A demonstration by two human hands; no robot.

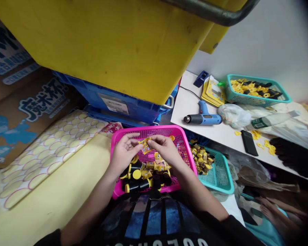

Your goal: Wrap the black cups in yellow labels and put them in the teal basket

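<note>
Over a pink basket (182,135) on my lap, my left hand (123,152) and my right hand (164,148) pinch the two ends of a small yellow-orange printed wrapper (145,146). Both hands have their fingers closed on it. Inside the basket lie several black cylinders with yellow caps (136,175) and several wrapped yellow pieces (156,166). A sheet of round yellow stickers (48,147) lies to the left of the basket.
A teal basket (220,177) of wrapped pieces sits to the right. The white table (184,102) carries a blue heat gun (204,118), a black phone (248,142), a plastic bottle (269,120) and another teal basket (256,99). Yellow and blue crates (123,102) stand ahead, cardboard boxes on the left.
</note>
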